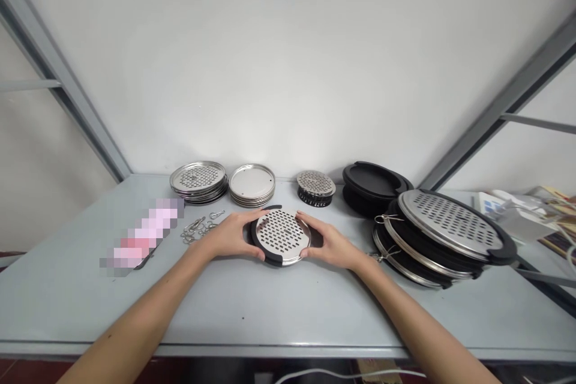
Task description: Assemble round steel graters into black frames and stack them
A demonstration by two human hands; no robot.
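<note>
A round perforated metal plate (283,234) lies in front of me on the table, with a black rim piece (265,254) around its left side. My left hand (236,236) grips that black rim, thumb at the near edge and fingers at the far edge. On the opposite side my right hand (330,243) holds the plate's right edge between thumb and fingers. Left of my left hand lie several small metal clips (193,229). Behind the plate stands a stack of smaller perforated discs (316,186).
Along the wall are stacks of perforated plates (198,179), plain metal trays (252,182) and black rings (373,183). Finished-looking perforated assemblies (454,225) with wire clips pile up at right. A blurred-out flat object (146,237) lies left. Grey frame posts (499,102) flank the table (252,318).
</note>
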